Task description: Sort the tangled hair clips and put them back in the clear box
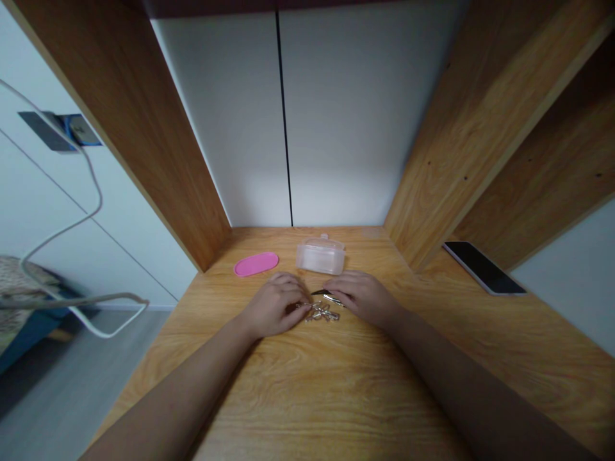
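Both my hands rest on a wooden desk, close together in the middle. My left hand is curled, its fingertips pinching at a small pile of shiny metal pieces that lies between the hands. My right hand is closed on a thin metal tool, perhaps tweezers, whose tip points left toward the pile. A small clear plastic box with its lid on stands just behind the hands. A pink oval lid lies flat to the left of the box.
The desk sits in a wooden alcove with side panels left and right and a white back wall. A dark phone lies on the right ledge. A white cable hangs at the left over the floor.
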The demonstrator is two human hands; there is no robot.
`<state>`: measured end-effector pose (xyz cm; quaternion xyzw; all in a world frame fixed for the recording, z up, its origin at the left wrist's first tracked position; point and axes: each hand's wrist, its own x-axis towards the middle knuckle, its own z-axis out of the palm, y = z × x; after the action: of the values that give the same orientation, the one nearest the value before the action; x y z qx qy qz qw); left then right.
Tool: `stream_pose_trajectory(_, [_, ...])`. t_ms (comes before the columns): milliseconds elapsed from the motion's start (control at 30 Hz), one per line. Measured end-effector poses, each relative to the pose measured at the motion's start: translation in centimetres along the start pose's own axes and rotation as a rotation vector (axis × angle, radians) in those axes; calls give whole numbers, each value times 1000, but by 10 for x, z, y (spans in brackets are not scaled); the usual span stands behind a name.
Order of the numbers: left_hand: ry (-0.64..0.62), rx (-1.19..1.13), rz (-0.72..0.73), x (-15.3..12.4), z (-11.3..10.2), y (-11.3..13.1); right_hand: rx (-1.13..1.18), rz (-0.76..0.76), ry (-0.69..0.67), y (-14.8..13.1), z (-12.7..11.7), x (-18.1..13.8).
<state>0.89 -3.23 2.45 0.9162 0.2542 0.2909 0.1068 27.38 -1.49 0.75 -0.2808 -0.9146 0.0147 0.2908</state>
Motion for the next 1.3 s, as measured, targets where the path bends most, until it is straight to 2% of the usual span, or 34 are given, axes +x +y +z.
stream_pose_trajectory(300, [90,80,-63,-4,1,-3,45,-22,76,-12,-10,3])
stream_pose_trajectory(500, [135,87,-60,-4,1,-3,104,-46,-36,-19,-12,5])
stream_pose_trajectory(733, [130,87,-56,-3,2,-3,107,-30,-155,-25,-8,6])
stream_pose_trajectory(1100, [189,133,-11,-6,8,-16,127,-18,-157,-30,-6,8])
stream_pose_trajectory(1300, [151,89,-100,-7,4,-8,98,-53,-169,-34,-6,10])
